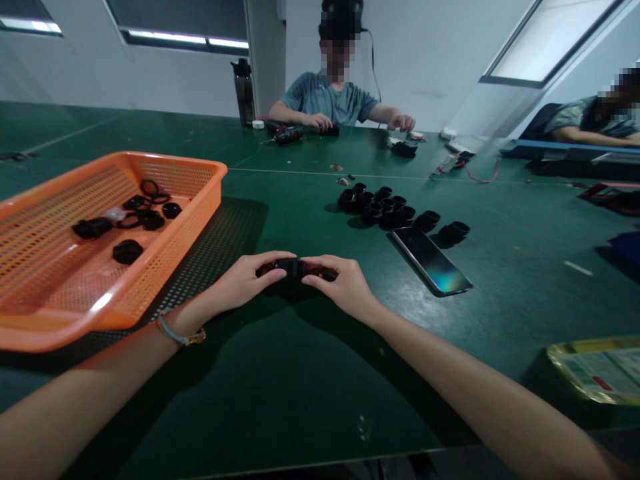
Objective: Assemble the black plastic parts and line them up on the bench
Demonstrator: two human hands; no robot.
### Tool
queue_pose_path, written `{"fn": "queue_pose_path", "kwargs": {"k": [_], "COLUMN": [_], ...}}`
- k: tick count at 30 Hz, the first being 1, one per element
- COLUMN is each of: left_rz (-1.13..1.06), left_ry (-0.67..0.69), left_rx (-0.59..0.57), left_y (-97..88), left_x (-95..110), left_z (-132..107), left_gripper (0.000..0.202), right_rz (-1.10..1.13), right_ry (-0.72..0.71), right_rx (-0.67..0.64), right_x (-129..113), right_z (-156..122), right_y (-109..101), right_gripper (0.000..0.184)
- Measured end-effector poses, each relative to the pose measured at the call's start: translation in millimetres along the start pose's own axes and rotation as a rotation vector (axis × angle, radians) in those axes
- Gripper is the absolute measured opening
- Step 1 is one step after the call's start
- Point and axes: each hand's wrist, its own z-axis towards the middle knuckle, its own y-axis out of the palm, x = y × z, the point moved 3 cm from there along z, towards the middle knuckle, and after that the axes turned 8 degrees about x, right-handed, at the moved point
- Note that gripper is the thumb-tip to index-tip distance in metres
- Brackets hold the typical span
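My left hand and my right hand meet over the green table, fingers curled. Between them they grip a small black plastic part from both ends, just above the tabletop. My fingers hide most of the part. A thin bracelet circles my left wrist. Behind my hands, to the right, lies a cluster of several black cylindrical parts, with two more a little apart from it.
An orange mesh basket with several black rings and parts stands at the left on a dark mat. A phone lies face up to the right. A yellow-rimmed tray sits at the right edge. Two people sit at the far side, near a bottle.
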Motion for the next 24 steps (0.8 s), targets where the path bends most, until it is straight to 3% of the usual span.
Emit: {"fn": "queue_pose_path", "kwargs": {"k": [24], "left_rz": [0.001], "left_ry": [-0.004], "left_rx": [-0.002], "left_y": [-0.1], "left_x": [1.4], "left_z": [-0.1], "left_gripper": [0.047], "right_rz": [0.032], "right_ry": [0.033], "right_rx": [-0.003], "right_x": [-0.6], "right_z": [0.2], "right_y": [1.0], "right_gripper": [0.022]}}
